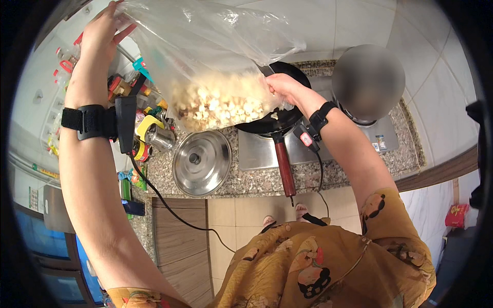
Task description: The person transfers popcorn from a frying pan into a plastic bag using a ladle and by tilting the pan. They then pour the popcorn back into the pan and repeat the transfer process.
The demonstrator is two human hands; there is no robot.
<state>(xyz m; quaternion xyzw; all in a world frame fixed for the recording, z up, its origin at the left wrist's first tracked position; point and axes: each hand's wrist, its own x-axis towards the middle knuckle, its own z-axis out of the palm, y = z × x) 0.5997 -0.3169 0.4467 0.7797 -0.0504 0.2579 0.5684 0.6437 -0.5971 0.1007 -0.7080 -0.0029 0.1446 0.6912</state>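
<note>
A large clear plastic bag hangs between my hands above the counter. Popcorn fills its lower part. High at the left, my left hand grips the bag's upper corner. My right hand pinches the bag's lower right side, over a black frying pan. The bag hides much of the pan, which rests on the gas stove with its red-brown handle towards me. One loose popcorn piece shows in the pan.
A round steel lid lies on the granite counter, left of the stove. Jars and bottles crowd the left side, with a steel canister among them. Cables run from both wrist straps. A blurred round area covers the right burner.
</note>
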